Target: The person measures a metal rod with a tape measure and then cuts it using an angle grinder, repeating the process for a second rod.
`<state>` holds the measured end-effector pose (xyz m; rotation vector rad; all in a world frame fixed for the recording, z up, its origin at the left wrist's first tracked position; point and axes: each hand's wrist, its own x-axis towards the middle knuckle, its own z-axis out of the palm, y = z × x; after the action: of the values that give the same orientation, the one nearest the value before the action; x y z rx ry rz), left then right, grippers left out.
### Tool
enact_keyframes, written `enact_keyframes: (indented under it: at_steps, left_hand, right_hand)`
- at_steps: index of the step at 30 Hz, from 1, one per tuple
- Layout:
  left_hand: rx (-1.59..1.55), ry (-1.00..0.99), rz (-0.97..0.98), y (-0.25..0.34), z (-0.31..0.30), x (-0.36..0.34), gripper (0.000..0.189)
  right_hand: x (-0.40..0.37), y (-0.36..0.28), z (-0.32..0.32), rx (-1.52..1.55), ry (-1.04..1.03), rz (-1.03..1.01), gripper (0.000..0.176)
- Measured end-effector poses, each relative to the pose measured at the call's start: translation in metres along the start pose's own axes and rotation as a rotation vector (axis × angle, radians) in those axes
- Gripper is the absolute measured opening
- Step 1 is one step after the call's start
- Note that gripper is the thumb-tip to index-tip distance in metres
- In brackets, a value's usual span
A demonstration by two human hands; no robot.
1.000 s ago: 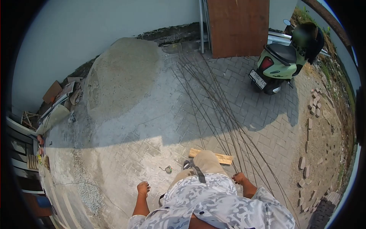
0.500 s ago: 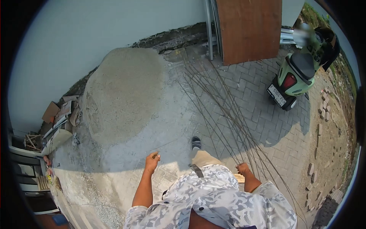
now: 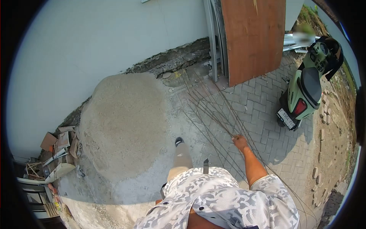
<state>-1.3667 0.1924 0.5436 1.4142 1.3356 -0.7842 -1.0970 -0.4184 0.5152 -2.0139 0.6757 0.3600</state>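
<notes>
My right hand (image 3: 240,142) is stretched out ahead of me over the thin steel rods (image 3: 219,120), its fingers curled closed. It overlaps the bundle in this view, and I cannot tell what is in its grip. The rods are long and brown, fanned out loosely across the paving from near the wall to my right side. Only a small patch of skin from my left arm (image 3: 158,201) shows at the edge of my patterned shirt; the left hand is hidden.
A big heap of sand (image 3: 124,118) lies against the wall, ahead and left. A brown wooden panel (image 3: 253,42) leans at the back beside metal profiles (image 3: 212,42). The green scooter (image 3: 301,95) stands right. Scrap boards and cardboard (image 3: 59,149) are piled far left.
My right hand has reached forward over the rods. My left hand has dropped back out of sight. My body has stepped forward, with the foot nearer the sand.
</notes>
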Motion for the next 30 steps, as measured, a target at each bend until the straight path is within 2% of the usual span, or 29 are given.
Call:
enact_keyframes:
  at_steps: [2,3,5,6,7,8,10,12,14,15,18,20,22,23,24,26,29,30]
  left_hand:
    - [0.043,-0.045,0.032,0.078,-0.011,0.030,0.027]
    - [0.042,-0.055,0.067,0.120,-0.021,0.047,0.028]
    - [0.038,-0.078,0.168,0.228,-0.031,0.082,0.030]
    - [0.047,-0.073,0.244,0.287,-0.035,0.096,0.030]
    - [0.062,-0.062,0.316,0.346,-0.035,0.097,0.031]
    - [0.090,-0.025,0.402,0.406,-0.032,0.092,0.036]
    - [0.199,0.011,0.491,0.517,-0.020,0.076,0.044]
    - [0.286,0.037,0.578,0.608,0.004,0.071,0.048]
    - [0.368,0.045,0.644,0.677,0.036,0.069,0.045]
    - [0.392,0.018,0.645,0.700,0.052,0.069,0.045]
    - [0.491,-0.081,0.642,0.752,0.114,0.079,0.045]
    - [0.606,-0.160,0.632,0.771,0.143,0.091,0.048]
    - [0.818,-0.241,0.687,0.787,0.170,0.101,0.050]
    - [0.904,-0.290,0.715,0.793,0.185,0.107,0.052]
    - [0.997,-0.293,0.724,0.804,0.200,0.110,0.055]
    - [1.187,-0.304,0.735,0.826,0.222,0.115,0.061]
    - [1.413,-0.290,0.830,0.846,0.247,0.157,0.082]
    - [1.480,-0.286,0.777,0.852,0.256,0.170,0.089]
  right_hand:
    - [-0.002,0.002,0.026,-0.036,-0.054,0.166,0.035]
    - [-0.001,0.043,0.045,-0.212,-0.165,0.035,0.032]
    - [-0.003,0.037,0.069,-0.338,-0.331,0.194,0.029]
    - [-0.015,0.010,0.080,-0.283,-0.384,0.492,0.029]
    - [-0.014,0.013,0.091,-0.272,-0.364,0.336,0.028]
    - [-0.010,0.049,0.111,-0.261,-0.347,0.182,0.028]
    - [-0.003,0.030,0.122,-0.134,-0.309,0.154,0.027]
    - [0.007,-0.048,0.115,0.096,-0.255,0.402,0.027]
    - [0.053,-0.046,0.132,-0.039,-0.203,0.213,0.025]
    - [0.077,-0.036,0.143,-0.108,-0.181,0.121,0.027]
    - [0.168,-0.063,0.162,-0.048,-0.057,0.077,0.025]
    - [0.238,-0.087,0.173,-0.022,-0.031,0.213,0.026]
    - [0.300,-0.130,0.160,-0.202,-0.117,0.044,0.025]
    - [0.333,-0.147,0.157,-0.121,-0.103,0.031,0.026]
    - [0.367,-0.166,0.154,-0.042,-0.084,0.016,0.027]
    - [0.421,-0.246,0.129,0.001,-0.007,0.146,0.029]
    - [0.506,-0.290,0.120,0.062,0.033,0.096,0.031]
    - [0.533,-0.295,0.119,0.073,0.056,0.060,0.032]
